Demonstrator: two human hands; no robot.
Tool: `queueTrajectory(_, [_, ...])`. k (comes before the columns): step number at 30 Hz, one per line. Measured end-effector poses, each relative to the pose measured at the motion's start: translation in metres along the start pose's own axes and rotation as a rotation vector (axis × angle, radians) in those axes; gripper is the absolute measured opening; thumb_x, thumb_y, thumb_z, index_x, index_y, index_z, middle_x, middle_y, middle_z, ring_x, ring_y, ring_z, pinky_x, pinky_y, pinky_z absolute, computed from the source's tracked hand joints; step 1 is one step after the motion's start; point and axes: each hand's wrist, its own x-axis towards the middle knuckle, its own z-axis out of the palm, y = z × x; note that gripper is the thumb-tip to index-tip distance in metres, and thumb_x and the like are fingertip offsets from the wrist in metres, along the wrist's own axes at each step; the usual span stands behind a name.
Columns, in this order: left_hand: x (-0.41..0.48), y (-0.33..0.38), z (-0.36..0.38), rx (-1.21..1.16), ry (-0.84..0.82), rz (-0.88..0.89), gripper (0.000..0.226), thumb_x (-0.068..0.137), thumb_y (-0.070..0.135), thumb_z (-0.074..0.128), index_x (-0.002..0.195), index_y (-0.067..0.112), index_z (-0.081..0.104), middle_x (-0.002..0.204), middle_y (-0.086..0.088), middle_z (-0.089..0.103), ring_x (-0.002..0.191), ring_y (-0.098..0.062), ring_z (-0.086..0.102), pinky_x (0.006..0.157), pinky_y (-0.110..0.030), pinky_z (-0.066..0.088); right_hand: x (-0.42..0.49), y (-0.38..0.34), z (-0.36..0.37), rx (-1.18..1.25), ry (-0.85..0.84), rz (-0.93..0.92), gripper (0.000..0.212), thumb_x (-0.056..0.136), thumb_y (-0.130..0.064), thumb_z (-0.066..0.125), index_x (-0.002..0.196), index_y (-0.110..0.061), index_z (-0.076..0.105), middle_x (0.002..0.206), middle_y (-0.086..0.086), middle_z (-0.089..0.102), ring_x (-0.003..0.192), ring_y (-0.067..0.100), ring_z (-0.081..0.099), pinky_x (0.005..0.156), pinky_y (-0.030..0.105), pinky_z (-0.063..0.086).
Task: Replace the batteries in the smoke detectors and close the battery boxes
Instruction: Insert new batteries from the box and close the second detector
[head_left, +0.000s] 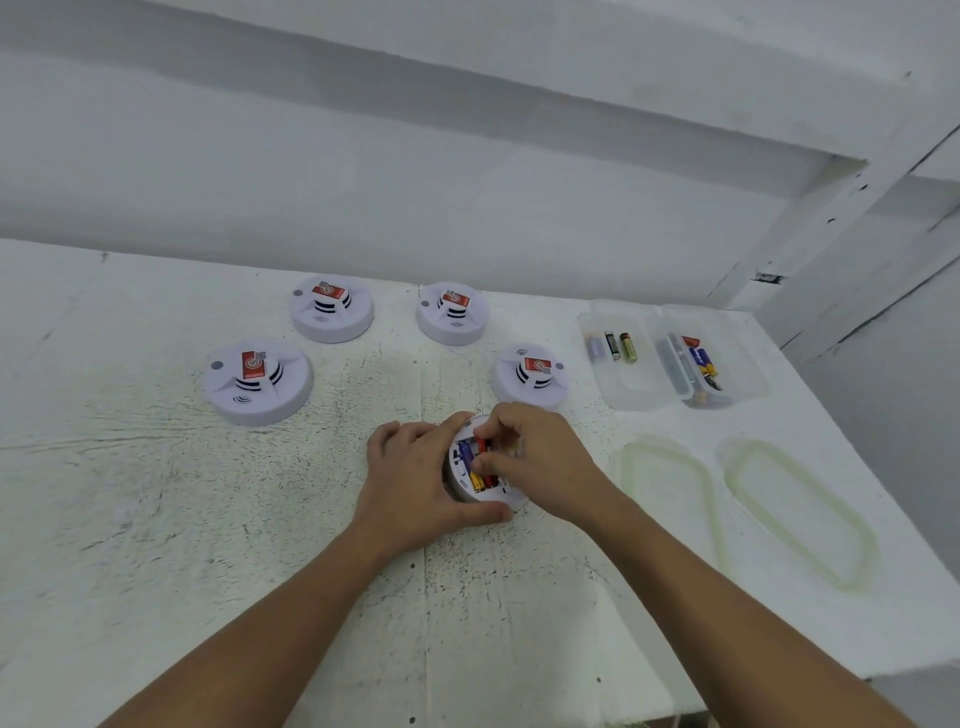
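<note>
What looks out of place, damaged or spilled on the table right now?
Nothing stands out. Four smoke detectors sit flat, faces up. The fifth detector lies flipped in the left hand, battery bay open, while the right hand pinches a battery there, as the job needs. Both battery boxes stand open, lids flat nearby.

Bright, even light; soft shadows, wide-angle bending, slight blur.
</note>
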Motion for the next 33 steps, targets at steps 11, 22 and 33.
queueTrajectory(11, [-0.003,0.0,0.003,0.006,0.014,-0.004,0.111,0.048,0.095,0.045,0.141,0.036,0.034,0.125,0.019,0.053,0.12,-0.001,0.038,0.112,-0.036,0.007,-0.001,0.01,0.017,-0.037,0.072,0.051,0.006,0.089,-0.02,0.062,0.094,-0.021,0.062,0.115,-0.003,0.034,0.115,0.012,0.039,0.088,0.018,0.046])
queueTrajectory(22, [-0.002,0.003,-0.001,-0.011,0.018,-0.011,0.11,0.048,0.091,0.051,0.141,0.034,0.035,0.123,0.02,0.052,0.116,0.002,0.035,0.111,-0.032,0.004,-0.001,0.009,0.025,0.251,0.21,0.217,0.046,0.082,-0.019,0.07,0.119,-0.032,0.046,0.114,-0.009,0.042,0.104,0.007,0.048,0.077,0.015,0.047])
queueTrajectory(33, [-0.002,0.006,-0.004,-0.031,0.006,-0.014,0.112,0.047,0.089,0.052,0.142,0.032,0.035,0.116,0.023,0.047,0.109,0.008,0.026,0.112,-0.032,0.001,0.01,0.007,0.027,0.39,0.258,0.338,0.04,0.077,-0.014,0.074,0.109,-0.029,0.054,0.108,-0.008,0.042,0.1,0.01,0.053,0.077,0.023,0.053])
